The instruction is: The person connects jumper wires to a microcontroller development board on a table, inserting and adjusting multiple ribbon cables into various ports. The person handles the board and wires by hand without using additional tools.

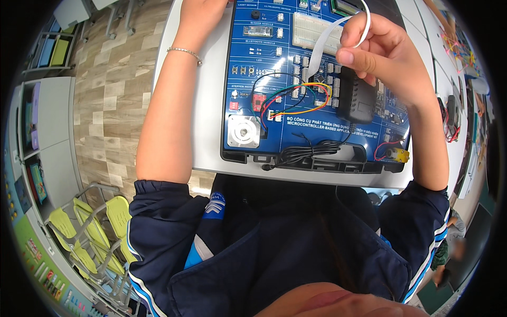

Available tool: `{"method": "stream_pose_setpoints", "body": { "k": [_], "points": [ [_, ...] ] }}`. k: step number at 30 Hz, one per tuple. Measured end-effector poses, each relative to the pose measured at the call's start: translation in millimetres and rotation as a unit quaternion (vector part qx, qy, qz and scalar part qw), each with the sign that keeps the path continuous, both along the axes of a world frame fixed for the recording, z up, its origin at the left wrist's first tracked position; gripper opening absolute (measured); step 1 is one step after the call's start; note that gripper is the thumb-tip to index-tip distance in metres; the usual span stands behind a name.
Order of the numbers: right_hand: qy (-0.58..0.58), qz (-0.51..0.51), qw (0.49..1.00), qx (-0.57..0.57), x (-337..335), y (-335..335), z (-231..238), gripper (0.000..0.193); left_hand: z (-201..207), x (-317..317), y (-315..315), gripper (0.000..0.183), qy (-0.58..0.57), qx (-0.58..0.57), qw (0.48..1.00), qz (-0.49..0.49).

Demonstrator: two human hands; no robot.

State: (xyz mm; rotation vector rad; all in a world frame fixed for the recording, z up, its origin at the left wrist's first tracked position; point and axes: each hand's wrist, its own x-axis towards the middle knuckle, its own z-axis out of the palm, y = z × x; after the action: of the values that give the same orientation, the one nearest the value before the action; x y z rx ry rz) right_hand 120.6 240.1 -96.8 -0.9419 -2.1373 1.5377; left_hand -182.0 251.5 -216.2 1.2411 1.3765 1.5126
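Observation:
A blue electronics development board [311, 134] in a black case lies on the table before me. My right hand [377, 55] is over its right half, thumb and fingers closed on a white ribbon cable [318, 57]. The cable runs down to the board's middle and loops up past my fingers. Below that hand a black power adapter [355, 98] rests on the board. My left hand [203, 10] reaches to the board's upper left and is cut off by the top edge, fingers out of sight. Coloured jumper wires [328, 98] curve over the board beside a stepper motor [243, 131].
A white breadboard [311, 34] sits at the board's upper part. A bundled black cord [309, 152] lies at the case's near edge, with a small yellow motor [397, 155] to its right. Green chairs [87, 227] stand at the lower left. Tools and wires lie on the right-hand table [446, 79].

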Motion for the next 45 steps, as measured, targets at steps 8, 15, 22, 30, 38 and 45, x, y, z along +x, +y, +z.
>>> {"method": "stream_pose_setpoints", "body": {
  "k": [8,15,22,30,38,45],
  "points": [
    [0.014,-0.003,0.988,-0.151,-44,-2,42,0.005,-1,0,-2,0.020,-0.051,0.004,0.999,-0.018],
    [0.015,0.174,0.945,0.277,-38,14,-3,0.013,-5,-3,4,0.018,-0.008,0.017,1.000,-0.018],
    [-0.093,0.108,0.981,0.129,-27,16,5,0.019,-6,2,7,0.019,-0.037,0.025,0.999,-0.006],
    [-0.019,-0.035,0.998,0.050,-47,-8,6,0.062,-7,2,8,0.020,-0.020,0.028,0.999,-0.007],
    [-0.069,-0.013,0.945,0.318,-23,-21,11,0.036,-8,5,10,0.020,-0.009,0.038,0.999,0.003],
    [-0.293,0.048,0.594,0.748,-38,-26,44,0.021,-10,2,11,0.020,-0.010,0.032,0.999,0.008]
  ]
}}
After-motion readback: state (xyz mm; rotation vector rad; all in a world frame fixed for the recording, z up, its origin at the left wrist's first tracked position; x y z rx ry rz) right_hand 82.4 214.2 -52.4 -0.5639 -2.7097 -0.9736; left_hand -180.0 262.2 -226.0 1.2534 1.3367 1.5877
